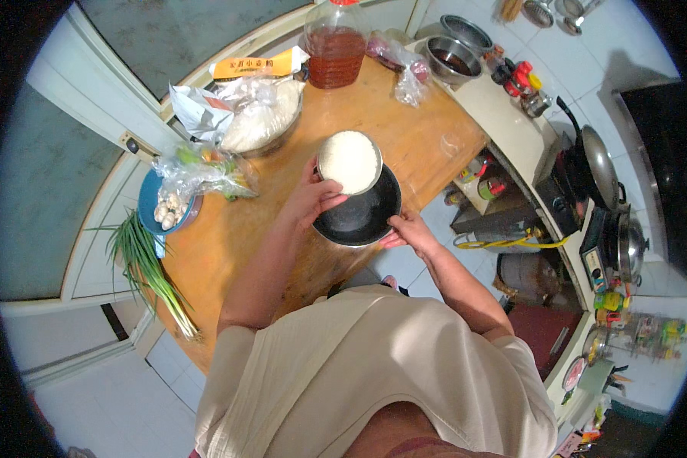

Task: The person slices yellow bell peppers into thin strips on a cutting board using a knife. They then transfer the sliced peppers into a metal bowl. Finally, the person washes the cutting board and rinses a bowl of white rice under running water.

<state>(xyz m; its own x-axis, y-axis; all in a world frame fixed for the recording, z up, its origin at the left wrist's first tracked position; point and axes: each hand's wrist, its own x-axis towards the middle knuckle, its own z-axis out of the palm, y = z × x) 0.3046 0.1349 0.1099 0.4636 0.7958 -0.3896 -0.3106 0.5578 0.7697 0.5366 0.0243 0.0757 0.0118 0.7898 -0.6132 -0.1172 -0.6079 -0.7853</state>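
My left hand (314,199) grips a round metal bowl (380,167) by its near left side, thumb over the rim. White grains (350,160) that look like rice fill it. Under and nearer to me is a round black-lined pan (359,222), partly covered by the bowl. My right hand (410,233) holds the pan at its right rim, fingers beneath the edge. Only the pan's dark inside shows, and no grains are seen in it. Whether the bowl touches the pan, I cannot tell.
On the wooden table (389,126) stand a large jug of reddish liquid (336,54), a bag of white grain or flour (266,114), bagged vegetables (206,172), a blue bowl with garlic (149,197) and green onions (154,280). A wok (598,166) and lidded pot (631,246) sit right.
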